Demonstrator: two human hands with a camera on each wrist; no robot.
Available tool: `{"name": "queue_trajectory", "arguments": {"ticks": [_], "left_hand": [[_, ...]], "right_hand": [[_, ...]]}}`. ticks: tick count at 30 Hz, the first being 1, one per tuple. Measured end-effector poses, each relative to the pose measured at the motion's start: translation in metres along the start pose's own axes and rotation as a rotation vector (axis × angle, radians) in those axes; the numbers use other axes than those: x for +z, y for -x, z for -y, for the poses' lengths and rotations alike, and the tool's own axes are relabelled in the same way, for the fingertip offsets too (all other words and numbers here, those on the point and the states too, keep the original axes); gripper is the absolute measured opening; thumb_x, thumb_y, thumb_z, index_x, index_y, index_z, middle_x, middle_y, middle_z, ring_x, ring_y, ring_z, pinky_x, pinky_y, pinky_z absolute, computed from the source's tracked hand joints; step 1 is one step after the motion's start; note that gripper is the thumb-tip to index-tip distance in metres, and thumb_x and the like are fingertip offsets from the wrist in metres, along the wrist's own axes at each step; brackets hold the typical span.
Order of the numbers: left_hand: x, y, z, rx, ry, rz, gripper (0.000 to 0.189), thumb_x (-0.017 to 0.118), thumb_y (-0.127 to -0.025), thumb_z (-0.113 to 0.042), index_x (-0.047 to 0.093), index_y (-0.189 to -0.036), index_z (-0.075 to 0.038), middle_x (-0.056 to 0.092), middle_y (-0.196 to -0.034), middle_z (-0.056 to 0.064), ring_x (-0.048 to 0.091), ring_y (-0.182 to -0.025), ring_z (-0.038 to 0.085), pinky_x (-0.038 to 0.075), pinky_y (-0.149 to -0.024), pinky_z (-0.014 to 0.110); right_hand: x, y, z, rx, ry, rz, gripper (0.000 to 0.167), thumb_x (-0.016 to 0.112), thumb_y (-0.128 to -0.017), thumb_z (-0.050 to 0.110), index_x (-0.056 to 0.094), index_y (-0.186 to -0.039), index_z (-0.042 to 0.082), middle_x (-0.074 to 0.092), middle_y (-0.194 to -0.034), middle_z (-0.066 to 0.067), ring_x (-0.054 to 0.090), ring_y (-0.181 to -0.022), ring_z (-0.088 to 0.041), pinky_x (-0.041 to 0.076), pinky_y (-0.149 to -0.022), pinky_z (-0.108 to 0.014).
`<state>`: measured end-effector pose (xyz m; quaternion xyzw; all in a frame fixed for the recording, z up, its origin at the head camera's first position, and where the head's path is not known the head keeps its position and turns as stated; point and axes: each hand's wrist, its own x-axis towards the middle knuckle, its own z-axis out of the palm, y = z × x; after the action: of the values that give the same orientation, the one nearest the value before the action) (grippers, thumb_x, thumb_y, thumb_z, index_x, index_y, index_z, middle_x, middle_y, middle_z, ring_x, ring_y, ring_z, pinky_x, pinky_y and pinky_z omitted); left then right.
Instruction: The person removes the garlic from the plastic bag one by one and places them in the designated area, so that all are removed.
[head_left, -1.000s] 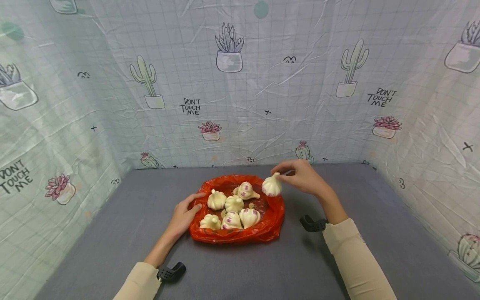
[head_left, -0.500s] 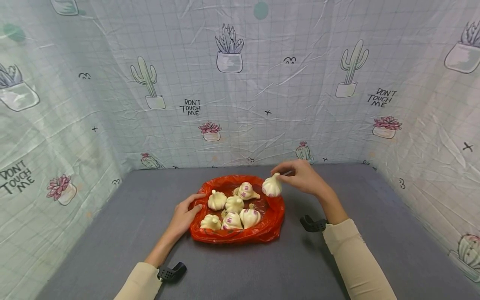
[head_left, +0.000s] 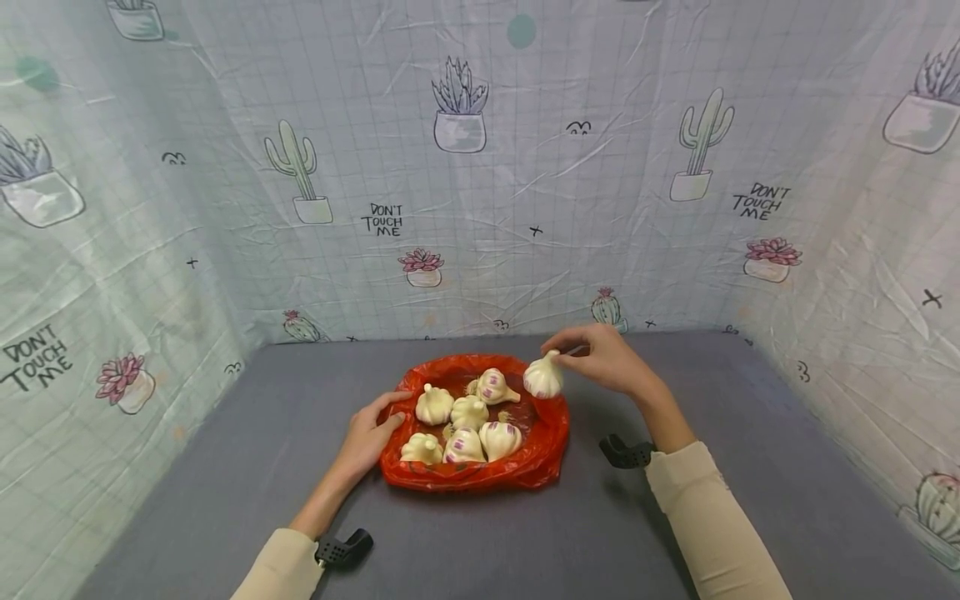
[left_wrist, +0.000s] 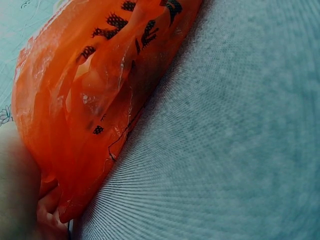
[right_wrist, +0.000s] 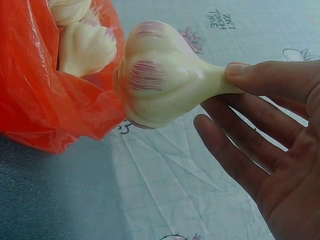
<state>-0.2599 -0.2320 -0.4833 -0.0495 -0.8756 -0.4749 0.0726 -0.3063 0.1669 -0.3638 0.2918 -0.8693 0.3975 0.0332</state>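
A garlic bulb (head_left: 543, 377), cream with purple streaks, hangs by its stem from my right hand (head_left: 600, 357). Thumb and fingertips pinch that stem; in the right wrist view the round garlic bulb (right_wrist: 155, 75) points away from the palm, beside the bag. It is over the right rim of an open red plastic bag (head_left: 551, 446), in which several more garlic bulbs (head_left: 468, 412) lie. At the bag's left side, my left hand (head_left: 369, 432) holds the rim. The left wrist view shows the bag's crinkled outer side (left_wrist: 75, 115) against part of that hand; its fingertips are mostly hidden.
The bag stands on a grey tabletop (head_left: 480, 550). A pale sheet (head_left: 510, 183) printed with cacti and potted plants encloses the back and both sides. Black wrist devices (head_left: 343, 547) sit on both forearms.
Both hands, the held garlic bulb and the bag keep their places. The whole head view has shifted slightly, with everything appearing a little lower in it.
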Motion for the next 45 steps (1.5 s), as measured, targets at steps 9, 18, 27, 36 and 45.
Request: {"name": "queue_trajectory", "arguments": {"ticks": [9,18,27,36,45], "left_hand": [[0.001,0.0,0.0,-0.008,-0.003,0.003,0.037,0.061,-0.101,-0.013,0.067,-0.136,-0.02,0.06,-0.147,0.012,0.054,-0.138,0.032,0.043,-0.113,0.052],[0.001,0.001,0.0,0.005,-0.007,-0.005,0.035,0.062,-0.1,-0.014,0.068,-0.135,-0.019,0.061,-0.147,0.013,0.053,-0.14,0.033,0.041,-0.115,0.054],[0.0,0.001,-0.002,0.009,-0.013,-0.004,0.035,0.061,-0.101,-0.015,0.068,-0.135,-0.019,0.061,-0.147,0.013,0.052,-0.141,0.033,0.04,-0.117,0.055],[0.0,-0.002,-0.004,0.008,-0.023,-0.002,0.036,0.061,-0.101,-0.014,0.067,-0.136,-0.019,0.061,-0.146,0.012,0.054,-0.139,0.032,0.042,-0.115,0.054],[0.0,-0.001,-0.002,0.011,-0.033,-0.006,0.035,0.061,-0.101,-0.015,0.067,-0.136,-0.019,0.06,-0.147,0.012,0.051,-0.142,0.034,0.039,-0.117,0.056]], "right_hand": [[0.001,0.001,0.001,0.009,-0.001,0.001,0.02,0.07,-0.098,0.014,0.078,-0.116,0.008,0.078,-0.111,-0.007,0.071,-0.104,-0.024,0.059,-0.091,-0.046],[0.004,-0.001,0.002,0.005,0.0,0.018,0.019,0.07,-0.098,0.014,0.079,-0.114,0.012,0.078,-0.111,-0.007,0.071,-0.104,-0.023,0.059,-0.091,-0.045],[0.01,-0.003,0.002,-0.014,0.01,0.041,0.018,0.07,-0.098,0.015,0.08,-0.113,0.014,0.079,-0.11,-0.005,0.072,-0.104,-0.022,0.06,-0.091,-0.044],[0.014,-0.006,0.002,-0.012,0.004,0.075,0.02,0.067,-0.1,0.016,0.079,-0.114,0.009,0.078,-0.112,-0.006,0.071,-0.106,-0.025,0.059,-0.092,-0.049],[0.015,-0.006,0.001,-0.014,0.014,0.068,0.02,0.067,-0.1,0.016,0.079,-0.114,0.009,0.079,-0.111,-0.005,0.072,-0.105,-0.023,0.059,-0.091,-0.047]]}}
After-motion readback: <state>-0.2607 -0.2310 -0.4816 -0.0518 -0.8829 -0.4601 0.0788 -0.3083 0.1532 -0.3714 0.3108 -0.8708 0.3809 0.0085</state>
